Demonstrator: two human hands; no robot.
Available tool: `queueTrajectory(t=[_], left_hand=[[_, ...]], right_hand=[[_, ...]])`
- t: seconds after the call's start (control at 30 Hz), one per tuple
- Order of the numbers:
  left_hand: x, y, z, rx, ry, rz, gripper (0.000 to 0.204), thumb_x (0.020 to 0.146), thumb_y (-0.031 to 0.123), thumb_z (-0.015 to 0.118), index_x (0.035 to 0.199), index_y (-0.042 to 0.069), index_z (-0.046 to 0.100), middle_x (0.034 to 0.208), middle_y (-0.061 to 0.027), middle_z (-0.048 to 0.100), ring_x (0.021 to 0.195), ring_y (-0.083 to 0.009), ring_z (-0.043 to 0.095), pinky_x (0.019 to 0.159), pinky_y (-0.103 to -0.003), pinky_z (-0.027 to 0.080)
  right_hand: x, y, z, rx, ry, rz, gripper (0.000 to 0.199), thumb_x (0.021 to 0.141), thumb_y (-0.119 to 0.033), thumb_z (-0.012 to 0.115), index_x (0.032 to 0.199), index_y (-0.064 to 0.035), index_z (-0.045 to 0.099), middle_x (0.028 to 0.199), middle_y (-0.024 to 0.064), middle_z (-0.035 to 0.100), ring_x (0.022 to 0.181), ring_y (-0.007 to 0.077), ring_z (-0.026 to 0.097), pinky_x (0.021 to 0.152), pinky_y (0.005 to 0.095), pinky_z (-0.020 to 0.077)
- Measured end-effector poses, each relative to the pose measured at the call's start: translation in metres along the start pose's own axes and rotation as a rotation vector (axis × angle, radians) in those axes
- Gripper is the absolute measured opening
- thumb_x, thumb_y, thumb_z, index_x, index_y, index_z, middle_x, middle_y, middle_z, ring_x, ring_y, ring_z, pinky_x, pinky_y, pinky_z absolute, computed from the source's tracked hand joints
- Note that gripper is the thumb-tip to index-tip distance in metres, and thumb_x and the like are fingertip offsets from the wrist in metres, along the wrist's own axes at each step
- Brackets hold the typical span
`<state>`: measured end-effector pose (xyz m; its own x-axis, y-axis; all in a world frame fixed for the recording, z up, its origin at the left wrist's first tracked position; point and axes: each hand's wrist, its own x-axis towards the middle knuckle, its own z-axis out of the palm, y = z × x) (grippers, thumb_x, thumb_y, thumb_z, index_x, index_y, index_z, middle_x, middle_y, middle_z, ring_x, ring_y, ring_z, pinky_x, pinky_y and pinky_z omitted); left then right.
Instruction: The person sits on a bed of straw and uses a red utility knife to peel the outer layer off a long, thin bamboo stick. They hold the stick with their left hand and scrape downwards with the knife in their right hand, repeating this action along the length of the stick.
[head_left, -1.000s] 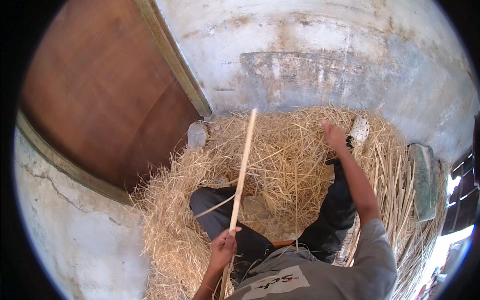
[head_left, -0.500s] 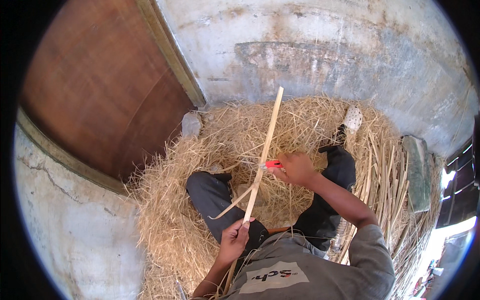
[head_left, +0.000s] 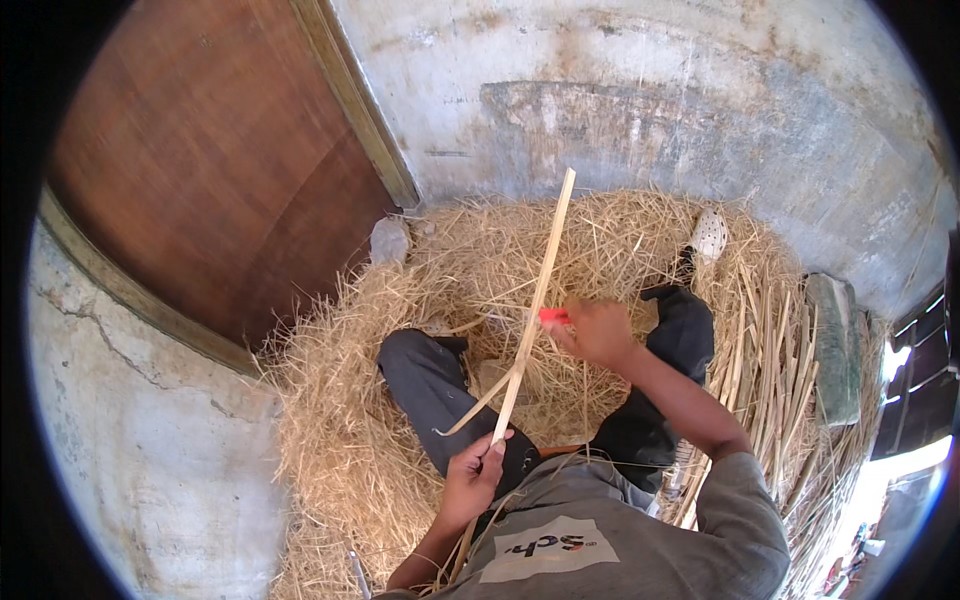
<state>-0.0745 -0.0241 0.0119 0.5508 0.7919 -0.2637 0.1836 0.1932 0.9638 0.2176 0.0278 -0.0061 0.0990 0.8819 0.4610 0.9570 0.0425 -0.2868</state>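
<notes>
Floor itself hidden; thick, messy straw covers it. Loose pile of long pale sticks lies on the right side, running roughly lengthwise. Greenish slab just beside the sticks, outer side. Pale lump at the straw's far left edge, material unclear. Person's dotted shoe rests on straw, far right. Thin rod, lower left, kind unclear.

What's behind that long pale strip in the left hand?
Mostly loose straw shows behind the long pale strip, with the stained wall behind its top end. Whatever lies beneath the straw is covered.
</notes>
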Motion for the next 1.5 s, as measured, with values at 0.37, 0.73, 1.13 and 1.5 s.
queueTrajectory(t=[0.37, 0.73, 1.13, 1.5], left_hand=[[-0.025, -0.006, 0.014, 0.113, -0.072, 0.027, 0.026, 0.099, 0.013, 0.048, 0.119, 0.002, 0.060, 0.069, 0.0078, 0.040, 0.060, -0.0009, 0.034, 0.051, -0.019, 0.028], [-0.023, 0.008, 0.008, 0.210, -0.038, -0.010, 0.023, 0.099, 0.013, 0.048, 0.113, 0.001, 0.061, 0.062, 0.0085, 0.041, 0.055, 0.0002, 0.035, 0.048, -0.019, 0.028], [-0.011, 0.011, -0.046, -0.101, 0.199, -0.147, 0.032, 0.102, 0.024, 0.045, 0.115, -0.001, 0.059, 0.053, 0.0062, 0.039, 0.042, -0.0021, 0.034, 0.041, -0.020, 0.028], [0.082, 0.035, 0.005, -0.160, -0.167, 0.013, 0.033, 0.101, 0.025, 0.046, 0.115, -0.002, 0.058, 0.050, 0.0034, 0.040, 0.038, -0.0048, 0.035, 0.040, -0.021, 0.028]], right_hand=[[0.065, 0.130, 0.002, -0.342, -0.186, 0.125, 0.060, 0.088, -0.065, 0.044, 0.088, -0.0077, 0.063, 0.061, 0.0107, 0.064, 0.054, 0.0283, 0.064, 0.050, 0.0425, 0.0498], [0.129, 0.169, 0.015, -0.401, -0.383, 0.081, 0.062, 0.089, -0.065, 0.040, 0.097, -0.0079, 0.065, 0.081, 0.0153, 0.069, 0.075, 0.0328, 0.068, 0.063, 0.0461, 0.0519], [0.026, 0.305, -0.041, -0.111, 0.104, 0.879, 0.077, 0.095, -0.062, 0.026, 0.091, 0.0033, 0.066, 0.091, 0.0303, 0.064, 0.093, 0.0442, 0.062, 0.082, 0.0503, 0.0458], [-0.014, 0.071, -0.029, 0.075, 0.067, 0.498, 0.045, 0.095, -0.047, 0.046, 0.090, -0.0061, 0.063, 0.070, 0.0195, 0.063, 0.069, 0.0408, 0.062, 0.062, 0.0486, 0.0469]])
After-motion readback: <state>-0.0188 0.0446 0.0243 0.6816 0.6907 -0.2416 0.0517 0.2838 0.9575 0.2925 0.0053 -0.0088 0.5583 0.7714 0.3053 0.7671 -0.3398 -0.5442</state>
